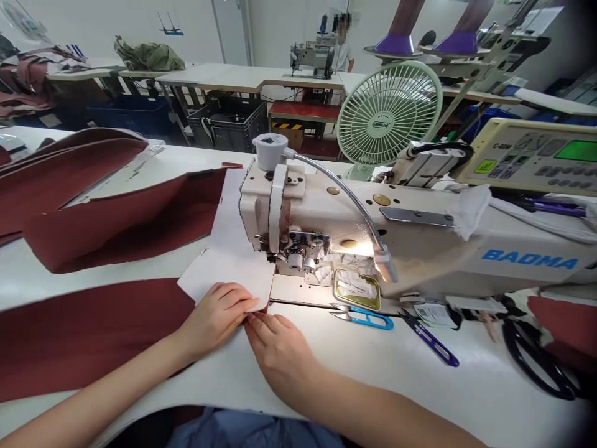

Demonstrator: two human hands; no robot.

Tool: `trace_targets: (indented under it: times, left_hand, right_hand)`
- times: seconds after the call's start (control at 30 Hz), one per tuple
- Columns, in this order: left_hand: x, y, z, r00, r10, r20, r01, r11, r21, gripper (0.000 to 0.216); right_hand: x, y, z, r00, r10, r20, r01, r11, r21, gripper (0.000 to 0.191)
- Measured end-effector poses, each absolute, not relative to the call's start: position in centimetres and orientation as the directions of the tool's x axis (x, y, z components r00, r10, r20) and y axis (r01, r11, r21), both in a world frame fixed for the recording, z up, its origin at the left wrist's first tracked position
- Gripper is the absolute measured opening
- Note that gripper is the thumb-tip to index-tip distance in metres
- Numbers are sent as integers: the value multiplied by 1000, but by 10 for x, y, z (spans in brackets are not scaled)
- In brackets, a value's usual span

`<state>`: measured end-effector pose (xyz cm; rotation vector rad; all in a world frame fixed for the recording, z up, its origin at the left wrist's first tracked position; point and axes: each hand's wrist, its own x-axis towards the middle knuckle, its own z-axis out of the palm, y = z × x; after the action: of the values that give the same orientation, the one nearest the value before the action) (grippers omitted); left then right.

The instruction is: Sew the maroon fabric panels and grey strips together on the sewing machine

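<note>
Lengthwise fore-and-aft, white panel, corner pointing left

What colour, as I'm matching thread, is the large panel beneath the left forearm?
Dark reddish-brown; the panel shows best in the head view, the only one.

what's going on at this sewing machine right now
Someone has both hands at the near edge of a white piece beside the sewing machine. The left hand rests on it, and the right hand's fingertips meet the edge close by. The piece reaches the machine's needle area, but the needle can't be made out. Dark red panels lie to the left, blue snips to the right.
</note>
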<state>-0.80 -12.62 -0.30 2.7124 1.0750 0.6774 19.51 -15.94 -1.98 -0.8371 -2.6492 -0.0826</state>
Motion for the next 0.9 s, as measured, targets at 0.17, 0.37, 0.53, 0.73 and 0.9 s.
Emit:
trace_targets:
  times: [0.17, 0.37, 0.53, 0.73, 0.9]
  left_hand:
    - [-5, -106, 0, 670, 642, 372, 598, -764, 242, 33]
    - [-4, -81, 0, 709, 609, 356, 584, -790, 188, 27]
    - [-5, -65, -3, 731, 537, 422, 499, -842, 207, 25]
    - [-5, -49, -3, 764, 478, 434, 420, -878, 228, 24]
    - [-5, -31, -2, 793, 469, 389, 432, -883, 183, 28]
  right_hand:
    - [201, -150, -14, -715, 604, 352, 607, 786, -117, 35]
    - [207, -139, -8, -661, 662, 354, 664, 735, -136, 39]
    - [207, -131, -11, -655, 659, 370, 665, 735, -132, 37]
    - [208, -123, -8, -616, 709, 343, 700, 692, -173, 34]
    - [208, -114, -5, -592, 731, 340, 722, 668, -178, 34]
